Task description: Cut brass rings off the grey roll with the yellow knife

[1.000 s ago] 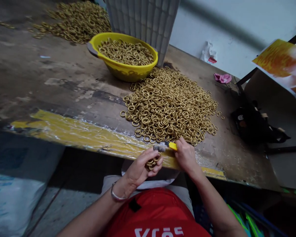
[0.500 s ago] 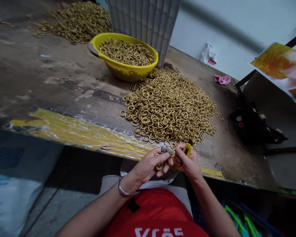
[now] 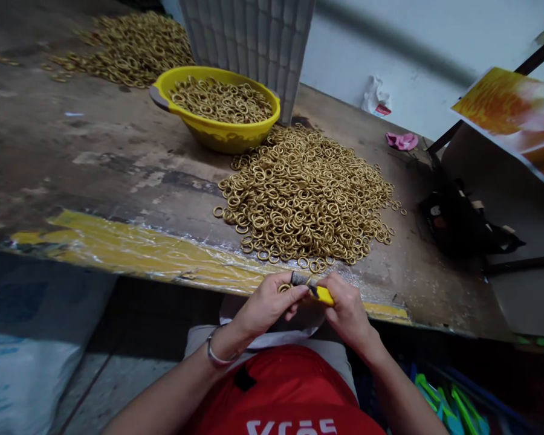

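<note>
My left hand (image 3: 269, 302) is closed around a few gold-coloured rings (image 3: 284, 289) just off the table's front edge. A grey wrap (image 3: 301, 278) covers its index finger. In my right hand (image 3: 350, 307) is a yellow utility knife (image 3: 324, 295), its tip pointing left at my left thumb and fingers. One ring shows edge-on between the two hands; whether the blade touches it, I cannot tell. Beyond my hands, a large pile of the same rings (image 3: 306, 199) lies loose on the table.
A yellow basin (image 3: 226, 142) full of rings stands behind the pile, against a grey ribbed panel (image 3: 249, 42). Another ring pile (image 3: 136, 51) lies at the back left. Yellow tape (image 3: 131, 251) covers the table edge. To the right are a pink cloth (image 3: 402, 141) and a black bag (image 3: 462, 226).
The utility knife has swung from pointing up and away to pointing left at my left hand's fingers. My hands have drawn closer together. The whole view has shifted slightly.
</note>
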`<state>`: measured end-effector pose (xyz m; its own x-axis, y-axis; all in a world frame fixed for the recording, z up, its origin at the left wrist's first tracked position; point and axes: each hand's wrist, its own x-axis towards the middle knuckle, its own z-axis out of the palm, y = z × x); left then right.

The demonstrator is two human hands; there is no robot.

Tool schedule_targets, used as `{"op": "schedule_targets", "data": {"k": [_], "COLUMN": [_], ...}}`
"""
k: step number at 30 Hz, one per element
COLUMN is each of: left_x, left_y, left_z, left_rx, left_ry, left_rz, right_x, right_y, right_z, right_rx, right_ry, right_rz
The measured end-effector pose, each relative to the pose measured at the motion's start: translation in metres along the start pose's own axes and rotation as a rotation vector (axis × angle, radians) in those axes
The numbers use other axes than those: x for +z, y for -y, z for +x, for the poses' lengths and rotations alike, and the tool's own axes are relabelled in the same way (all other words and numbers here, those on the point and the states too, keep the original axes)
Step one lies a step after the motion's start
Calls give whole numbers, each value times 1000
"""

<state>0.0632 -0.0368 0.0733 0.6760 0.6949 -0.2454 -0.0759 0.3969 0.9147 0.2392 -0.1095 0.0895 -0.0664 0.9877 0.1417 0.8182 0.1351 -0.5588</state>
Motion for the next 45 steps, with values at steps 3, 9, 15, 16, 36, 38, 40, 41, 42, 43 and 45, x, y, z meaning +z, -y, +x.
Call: {"op": "schedule_targets", "data": {"k": [3,9,15,16,36,38,40,41,42,43,45], "left_x": [-1,-1,1,0,-21,-18,-13,-11,-9,-7,-4], "left_y": [-3,-10,-16,-19,3,3,4,5,5,5,6], "left_z": [-2,-2,-7,-11,0,2,3,4,3,3,1], "left_rx": [12,89,144,159,-84,-103,-122,-131,-140,-148,-157], "left_ry": [-10,-10,-33,-23,47,-13,-40,-29,-4,25,86], "left_rz": [131,240,266,279,-454,-430,-388,-367,-349,-337,-327], "right_x": [1,1,3,2,4,-4,-11,-14,-16,-17,-18], "right_y": [1,6,-6,-12,-22,-16,-8,-4,-1,1,3], "right_z": [-1,3,5,6,29,28,28,29,29,30,30], "right_rx": [29,97,201,259,53,40,53,63,72,79,85], "right_ry": [62,106,109,111,91,48,54,70,86,97,104], "right_rz": [-144,-363,-497,-538,-182,84,277,335,374,398,426]}}
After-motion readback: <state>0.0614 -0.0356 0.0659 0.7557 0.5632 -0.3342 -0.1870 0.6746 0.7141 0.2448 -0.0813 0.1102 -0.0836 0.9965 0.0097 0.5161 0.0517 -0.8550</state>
